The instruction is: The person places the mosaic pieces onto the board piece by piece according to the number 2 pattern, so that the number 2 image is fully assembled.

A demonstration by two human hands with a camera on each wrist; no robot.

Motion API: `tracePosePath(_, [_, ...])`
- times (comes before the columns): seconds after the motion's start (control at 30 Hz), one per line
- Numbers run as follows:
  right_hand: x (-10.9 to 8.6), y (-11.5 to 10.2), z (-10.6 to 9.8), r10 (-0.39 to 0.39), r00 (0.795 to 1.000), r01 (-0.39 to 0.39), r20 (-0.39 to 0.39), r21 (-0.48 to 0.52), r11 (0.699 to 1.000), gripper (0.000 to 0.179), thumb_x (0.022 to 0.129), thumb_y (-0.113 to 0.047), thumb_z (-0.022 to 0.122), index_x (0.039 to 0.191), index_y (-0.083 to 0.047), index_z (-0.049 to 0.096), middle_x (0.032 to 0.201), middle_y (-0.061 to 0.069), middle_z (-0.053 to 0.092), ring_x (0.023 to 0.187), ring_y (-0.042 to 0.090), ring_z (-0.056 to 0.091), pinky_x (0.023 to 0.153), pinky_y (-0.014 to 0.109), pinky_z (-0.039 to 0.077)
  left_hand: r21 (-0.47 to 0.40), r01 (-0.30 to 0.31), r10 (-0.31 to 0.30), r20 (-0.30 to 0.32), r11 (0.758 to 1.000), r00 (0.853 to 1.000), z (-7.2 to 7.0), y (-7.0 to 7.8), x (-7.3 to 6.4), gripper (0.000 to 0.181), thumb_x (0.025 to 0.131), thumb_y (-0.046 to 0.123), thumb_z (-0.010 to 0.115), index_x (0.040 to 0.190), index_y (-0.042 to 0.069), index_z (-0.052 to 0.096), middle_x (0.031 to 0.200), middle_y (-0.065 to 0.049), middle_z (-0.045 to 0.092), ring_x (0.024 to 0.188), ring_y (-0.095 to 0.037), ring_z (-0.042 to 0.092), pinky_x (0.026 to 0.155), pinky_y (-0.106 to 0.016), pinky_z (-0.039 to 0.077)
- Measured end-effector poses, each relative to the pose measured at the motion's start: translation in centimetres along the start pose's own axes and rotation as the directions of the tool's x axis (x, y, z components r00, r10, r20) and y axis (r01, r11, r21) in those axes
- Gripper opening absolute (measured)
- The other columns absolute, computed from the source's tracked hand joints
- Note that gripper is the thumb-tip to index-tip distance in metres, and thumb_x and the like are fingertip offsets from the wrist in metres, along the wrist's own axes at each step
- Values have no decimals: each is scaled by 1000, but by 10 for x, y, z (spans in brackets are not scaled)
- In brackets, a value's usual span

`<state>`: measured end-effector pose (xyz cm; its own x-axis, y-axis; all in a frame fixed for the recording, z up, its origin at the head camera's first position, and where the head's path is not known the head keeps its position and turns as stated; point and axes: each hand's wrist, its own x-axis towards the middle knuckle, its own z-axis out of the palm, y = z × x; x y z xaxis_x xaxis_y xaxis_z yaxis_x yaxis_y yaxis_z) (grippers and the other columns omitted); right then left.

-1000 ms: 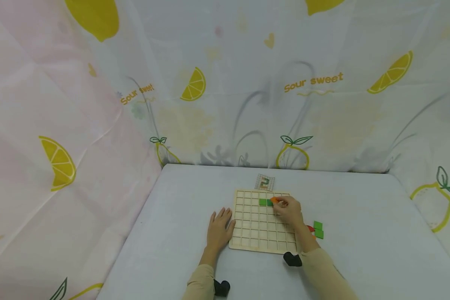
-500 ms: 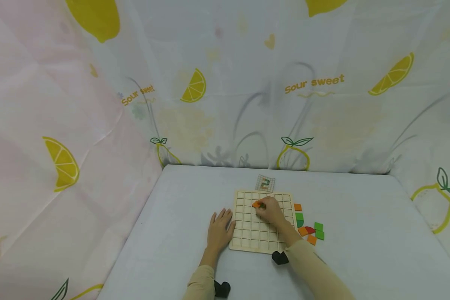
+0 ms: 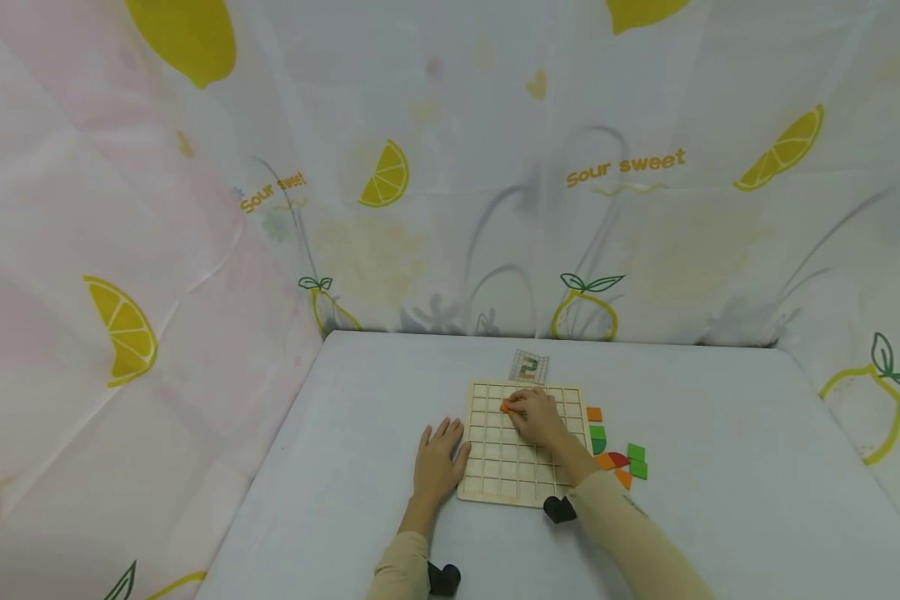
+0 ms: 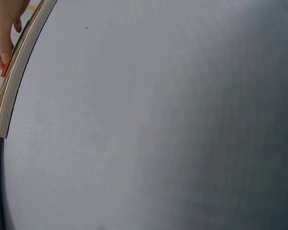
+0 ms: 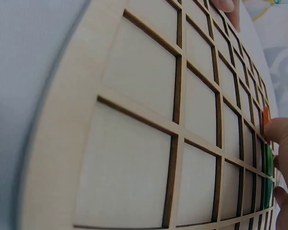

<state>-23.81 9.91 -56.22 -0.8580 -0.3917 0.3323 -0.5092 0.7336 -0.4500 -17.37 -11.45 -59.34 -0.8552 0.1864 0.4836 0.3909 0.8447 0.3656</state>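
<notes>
In the head view my right hand (image 3: pixel 537 419) pinches an orange tile (image 3: pixel 505 407) at an upper cell of a wooden grid board (image 3: pixel 501 460). The right wrist view shows the same orange tile (image 5: pixel 266 116) standing at the cell, with a light green tile (image 5: pixel 269 159) and a darker green tile (image 5: pixel 267 192) lying in cells beside it. Whether the orange tile sits flat cannot be told. My left hand (image 3: pixel 438 465) lies with straight fingers against the board's left edge.
Right of the board are an orange tile (image 3: pixel 594 414), a green tile (image 3: pixel 597 432), a red piece (image 3: pixel 618 459), a green pair (image 3: pixel 637 461) and more orange ones (image 3: pixel 623 478). Behind the board lies a small pattern card (image 3: pixel 529 367) with a grid. Printed cloth (image 3: pixel 450 208) hangs around the table.
My right hand has carried the orange tile leftward across the board from its right part to a cell left of the green tiles. The left hand has stayed put.
</notes>
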Motion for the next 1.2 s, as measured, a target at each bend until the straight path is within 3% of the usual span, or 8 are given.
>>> tracePosePath(0.27, [1,0,-3,34,999,-34,22,2,999,15,87,-12,65,97,-5,74,108,8,69,101,30,55,81,53,44,1,-2,2,-3,1000,1000,-1,1,-1,35,88,22,62,116,1,65,120,-12,64,119,-30,55,105,-55,34])
tracePosePath(0.57, [-9,0,4,-32,996,22,-80,-119,993,18,88,-14,64,101,-6,73,109,7,68,94,28,54,71,48,45,10,1,-1,4,1000,1000,1,1,-2,35,89,23,61,117,1,64,122,-11,63,120,-29,55,105,-54,34])
tracePosePath(0.8, [-13,5,6,2,986,10,-168,66,998,18,86,-6,64,102,-1,72,110,12,69,92,31,55,70,49,41,20,-9,9,-11,1000,1000,1,0,-1,35,88,23,63,115,1,65,120,-11,64,118,-29,56,104,-54,35])
tracePosePath(0.87, [-14,9,5,-2,969,35,-246,128,991,17,84,0,65,99,3,71,106,15,69,87,33,58,72,50,44,24,-16,16,-14,1000,1000,1,0,-1,35,87,22,63,114,1,66,120,-11,64,117,-29,56,103,-54,36])
tracePosePath(1.0, [-21,16,0,11,892,95,-451,210,973,16,76,12,67,92,11,70,97,22,69,78,37,63,67,47,52,27,-25,26,-15,999,1000,2,0,1,35,87,22,63,114,1,65,119,-12,64,117,-30,57,102,-54,37])
tracePosePath(1.07, [-28,19,-7,47,867,81,-497,233,969,17,75,14,66,92,12,69,95,23,69,78,37,63,67,47,51,25,-24,25,-14,999,1000,2,0,1,35,87,22,63,114,0,65,119,-12,64,117,-30,56,102,-54,37])
tracePosePath(1.13, [-37,20,-18,97,859,40,-502,255,966,17,76,14,65,92,13,68,94,24,69,80,39,62,69,49,51,19,-22,22,-15,1000,1000,1,0,1,34,88,22,63,114,0,65,119,-12,64,117,-30,56,103,-55,37])
tracePosePath(1.2, [-48,22,-28,174,866,-39,-469,283,958,17,77,12,63,94,12,68,94,25,68,83,41,61,73,53,50,13,-21,21,-15,1000,1000,1,0,0,34,87,21,63,114,0,65,119,-12,64,117,-31,57,102,-55,37])
